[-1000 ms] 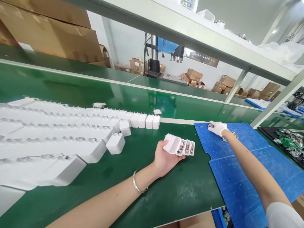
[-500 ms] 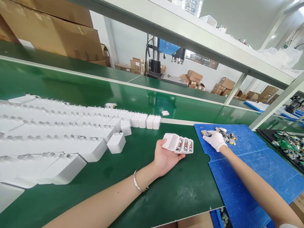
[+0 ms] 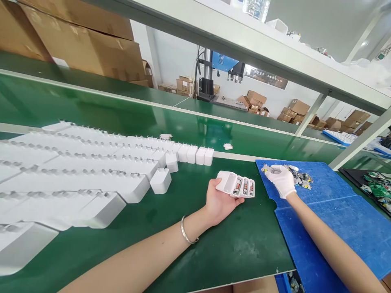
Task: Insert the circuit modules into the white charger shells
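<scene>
My left hand is closed around a row of white charger shells; one shell is empty, three show circuit parts inside. A bracelet sits on that wrist. My right hand wears a white glove and pinches a small circuit part at the near edge of a pile of small circuit boards. That pile lies on a blue mat at the right. Rows of white charger bodies with prongs up fill the green bench to the left.
A loose charger body stands apart from the rows. Two small white pieces lie beyond them. A black tray of green circuit boards sits far right. A shelf beam runs overhead; cardboard boxes stack behind.
My right hand drew back from the far edge of the blue mat to the near side of the pile and pinched a part. My left hand kept hold of the shells.
</scene>
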`<control>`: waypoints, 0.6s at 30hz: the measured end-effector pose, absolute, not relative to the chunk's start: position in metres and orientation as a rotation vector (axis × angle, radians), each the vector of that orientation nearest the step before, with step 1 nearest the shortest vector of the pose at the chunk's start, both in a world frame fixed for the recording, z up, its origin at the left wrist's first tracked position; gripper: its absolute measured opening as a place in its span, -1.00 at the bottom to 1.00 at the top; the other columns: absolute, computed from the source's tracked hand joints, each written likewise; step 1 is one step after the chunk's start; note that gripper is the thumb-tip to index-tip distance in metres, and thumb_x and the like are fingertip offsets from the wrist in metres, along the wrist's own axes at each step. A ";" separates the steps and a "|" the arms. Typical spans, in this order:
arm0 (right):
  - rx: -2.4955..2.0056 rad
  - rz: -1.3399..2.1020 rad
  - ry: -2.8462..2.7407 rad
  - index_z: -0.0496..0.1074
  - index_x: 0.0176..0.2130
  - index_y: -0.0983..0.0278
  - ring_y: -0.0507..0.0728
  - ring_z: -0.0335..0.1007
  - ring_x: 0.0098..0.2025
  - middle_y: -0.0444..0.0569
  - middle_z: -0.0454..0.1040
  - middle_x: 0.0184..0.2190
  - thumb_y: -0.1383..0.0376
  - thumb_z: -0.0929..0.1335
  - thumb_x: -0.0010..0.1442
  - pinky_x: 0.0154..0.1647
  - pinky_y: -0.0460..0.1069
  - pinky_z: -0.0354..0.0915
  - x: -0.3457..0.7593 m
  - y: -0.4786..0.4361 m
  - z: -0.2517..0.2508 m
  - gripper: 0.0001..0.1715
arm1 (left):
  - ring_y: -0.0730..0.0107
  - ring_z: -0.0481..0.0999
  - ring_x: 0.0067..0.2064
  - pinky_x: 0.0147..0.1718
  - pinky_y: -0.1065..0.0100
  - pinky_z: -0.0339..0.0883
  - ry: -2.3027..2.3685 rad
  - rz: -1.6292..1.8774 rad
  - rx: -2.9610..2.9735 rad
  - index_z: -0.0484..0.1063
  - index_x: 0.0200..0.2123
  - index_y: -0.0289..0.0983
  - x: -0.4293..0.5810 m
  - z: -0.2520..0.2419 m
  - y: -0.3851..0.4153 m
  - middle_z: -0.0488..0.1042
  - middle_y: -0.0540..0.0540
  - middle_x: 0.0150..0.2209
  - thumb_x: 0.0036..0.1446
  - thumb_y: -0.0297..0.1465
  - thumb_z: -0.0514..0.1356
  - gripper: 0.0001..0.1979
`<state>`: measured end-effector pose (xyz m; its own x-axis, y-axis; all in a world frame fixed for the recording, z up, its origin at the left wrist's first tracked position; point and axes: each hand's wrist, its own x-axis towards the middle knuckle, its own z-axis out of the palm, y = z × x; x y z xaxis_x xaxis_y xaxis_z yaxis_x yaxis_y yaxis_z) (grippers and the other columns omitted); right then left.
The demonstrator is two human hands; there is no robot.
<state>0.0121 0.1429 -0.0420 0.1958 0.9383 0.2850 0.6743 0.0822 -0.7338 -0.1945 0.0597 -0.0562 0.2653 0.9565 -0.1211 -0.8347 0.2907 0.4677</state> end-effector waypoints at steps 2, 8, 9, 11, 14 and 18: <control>-1.504 0.494 -1.528 0.39 -0.23 0.30 0.14 0.48 -0.20 0.03 0.53 -0.23 0.17 0.39 -0.05 -0.16 0.01 0.40 -0.005 0.115 -0.036 -0.62 | 0.10 0.44 -0.25 -0.42 0.26 0.30 0.409 1.246 0.358 0.39 -0.30 -0.28 -0.194 -0.058 0.060 0.47 -0.19 -0.24 -0.15 -0.15 0.11 -0.62; -0.875 0.791 -1.607 0.46 -0.30 0.20 0.13 0.45 -0.11 0.00 0.44 -0.08 0.38 0.47 -0.08 -0.26 -0.03 0.46 -0.045 0.032 -0.027 -0.73 | 0.25 0.39 -0.37 -0.44 0.32 0.24 0.349 1.254 0.460 0.40 -0.32 -0.30 -0.190 -0.066 0.060 0.44 -0.11 -0.39 -0.26 -0.16 0.16 -0.59; -0.872 0.763 -1.647 0.47 -0.30 0.20 0.13 0.45 -0.11 0.00 0.44 -0.09 0.40 0.46 -0.07 -0.27 -0.04 0.46 -0.048 0.025 -0.028 -0.74 | 0.25 0.39 -0.37 -0.44 0.33 0.23 0.339 1.251 0.473 0.40 -0.33 -0.30 -0.190 -0.067 0.060 0.43 -0.09 -0.41 -0.27 -0.16 0.17 -0.59; -0.913 0.645 -1.693 0.48 -0.34 0.19 0.13 0.45 -0.12 -0.01 0.45 -0.14 0.42 0.46 -0.06 -0.26 -0.03 0.47 -0.050 0.019 -0.033 -0.78 | 0.22 0.40 -0.37 -0.44 0.32 0.23 0.315 1.246 0.495 0.41 -0.31 -0.30 -0.189 -0.068 0.059 0.44 -0.09 -0.43 -0.26 -0.16 0.17 -0.58; -0.984 0.435 -1.699 0.49 -0.40 0.18 0.12 0.47 -0.19 -0.05 0.45 -0.23 0.40 0.48 -0.08 -0.27 -0.02 0.47 -0.050 0.018 -0.040 -0.82 | 0.18 0.42 -0.35 -0.43 0.30 0.23 0.295 1.246 0.522 0.40 -0.29 -0.30 -0.189 -0.068 0.058 0.45 -0.10 -0.41 -0.25 -0.16 0.17 -0.57; -0.987 0.339 -1.744 0.50 -0.42 0.17 0.09 0.49 -0.28 -0.07 0.45 -0.28 0.39 0.48 -0.08 -0.36 -0.06 0.47 -0.051 0.018 -0.042 -0.85 | 0.21 0.42 -0.37 -0.43 0.30 0.23 0.299 1.233 0.559 0.37 -0.24 -0.30 -0.190 -0.068 0.056 0.46 -0.11 -0.40 -0.23 -0.18 0.16 -0.55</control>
